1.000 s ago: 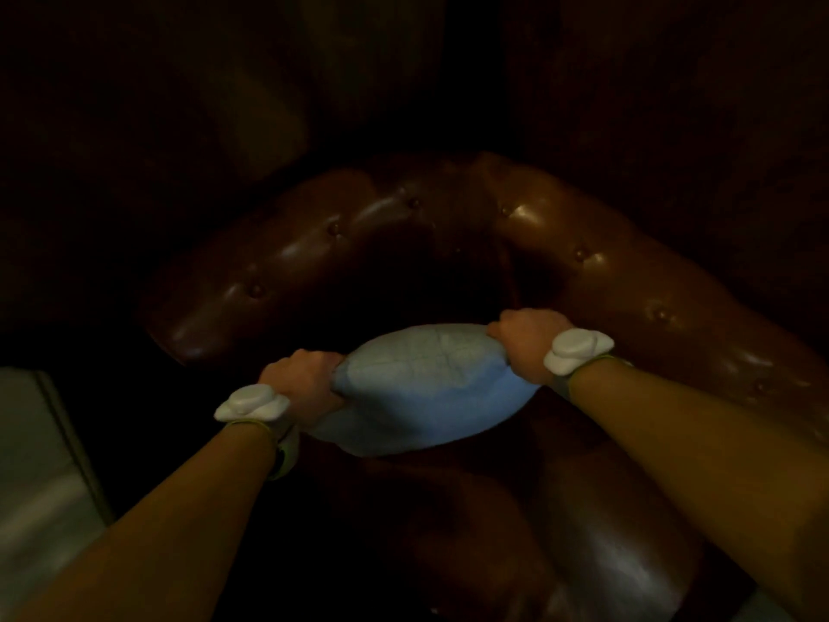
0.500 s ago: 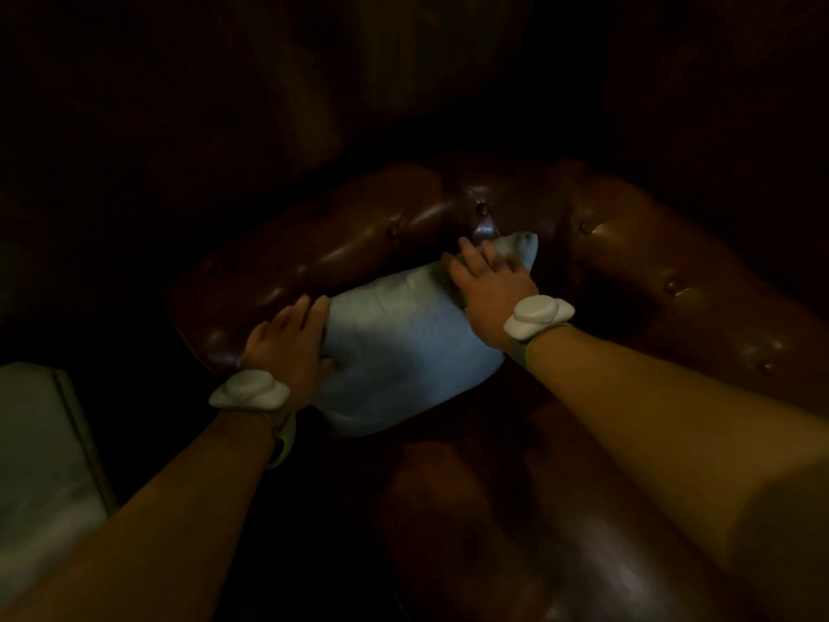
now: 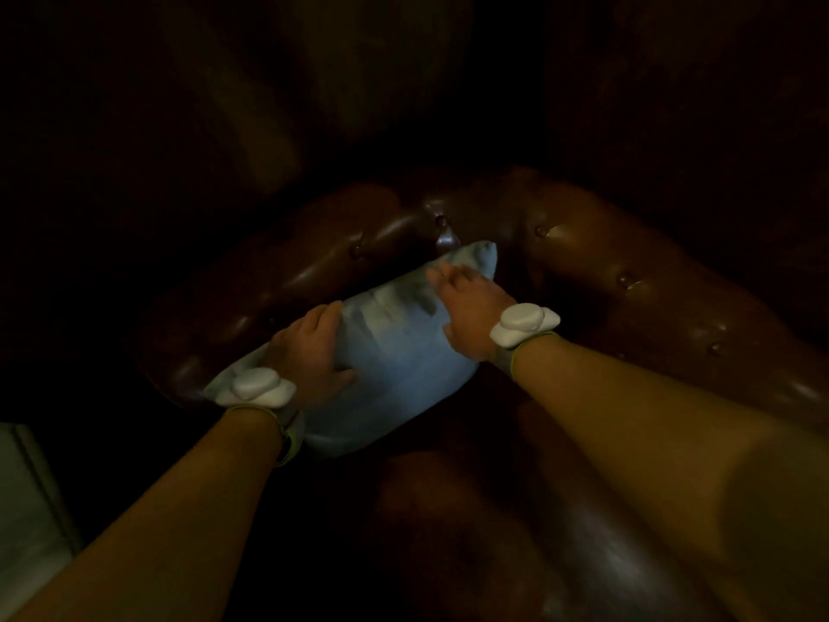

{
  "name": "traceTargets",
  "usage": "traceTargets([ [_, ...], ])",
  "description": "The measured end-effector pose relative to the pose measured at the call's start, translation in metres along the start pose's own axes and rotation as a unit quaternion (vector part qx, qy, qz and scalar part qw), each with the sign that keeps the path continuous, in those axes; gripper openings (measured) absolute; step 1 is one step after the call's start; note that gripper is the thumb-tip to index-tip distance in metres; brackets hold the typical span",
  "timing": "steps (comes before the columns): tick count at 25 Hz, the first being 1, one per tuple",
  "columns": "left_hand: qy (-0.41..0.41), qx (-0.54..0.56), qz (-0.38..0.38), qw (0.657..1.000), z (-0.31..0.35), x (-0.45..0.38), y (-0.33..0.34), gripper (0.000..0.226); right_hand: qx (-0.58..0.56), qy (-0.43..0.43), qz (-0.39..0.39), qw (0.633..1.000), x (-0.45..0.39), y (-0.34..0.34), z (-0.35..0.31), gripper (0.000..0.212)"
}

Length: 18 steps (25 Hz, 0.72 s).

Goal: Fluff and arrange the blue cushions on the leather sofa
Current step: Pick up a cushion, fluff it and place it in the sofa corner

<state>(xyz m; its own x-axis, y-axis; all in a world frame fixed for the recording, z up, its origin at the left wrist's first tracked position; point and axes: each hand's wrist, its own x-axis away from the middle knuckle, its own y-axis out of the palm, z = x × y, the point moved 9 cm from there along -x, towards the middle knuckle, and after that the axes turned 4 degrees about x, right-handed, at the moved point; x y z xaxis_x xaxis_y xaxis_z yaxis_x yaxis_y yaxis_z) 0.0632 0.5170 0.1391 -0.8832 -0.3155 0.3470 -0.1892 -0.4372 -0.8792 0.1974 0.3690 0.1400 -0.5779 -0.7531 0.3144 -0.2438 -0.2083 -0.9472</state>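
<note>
Nearest, our left hand (image 3: 314, 352) lies flat on the blue cushion (image 3: 399, 352), fingers straight along its left edge, thumb on its face, gripping nothing. Our right hand (image 3: 466, 316) presses palm-down near its upper corner, fingers spread, blurred. Cushion leans tilted against the tufted back of the leather sofa (image 3: 605, 258), lower edge on the seat.

I see a brown buttoned leather sofa (image 3: 583, 244), dimly lit. One blue cushion (image 3: 394, 352) lies on its seat, leaning against the tufted backrest.
</note>
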Motion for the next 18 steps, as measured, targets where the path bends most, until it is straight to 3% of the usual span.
traceTargets([
  [5,0.090,-0.018,-0.067,0.993,0.078,-0.014,0.004,0.075,-0.025,0.042,-0.041,0.998,0.050,-0.008,0.030,0.069],
  [11,0.126,-0.107,-0.208,0.964,0.154,-0.003,0.055,0.057,-0.024,0.187,-0.151,0.970,0.146,0.019,0.108,0.048],
  [15,0.173,-0.155,-0.225,0.946,0.193,0.006,0.076,0.045,-0.032,0.252,-0.174,0.951,0.204,0.034,0.151,0.025],
  [18,0.202,-0.151,-0.228,0.940,0.231,0.014,0.089,0.046,-0.055,0.289,-0.190,0.937,0.255,0.047,0.171,0.034],
])
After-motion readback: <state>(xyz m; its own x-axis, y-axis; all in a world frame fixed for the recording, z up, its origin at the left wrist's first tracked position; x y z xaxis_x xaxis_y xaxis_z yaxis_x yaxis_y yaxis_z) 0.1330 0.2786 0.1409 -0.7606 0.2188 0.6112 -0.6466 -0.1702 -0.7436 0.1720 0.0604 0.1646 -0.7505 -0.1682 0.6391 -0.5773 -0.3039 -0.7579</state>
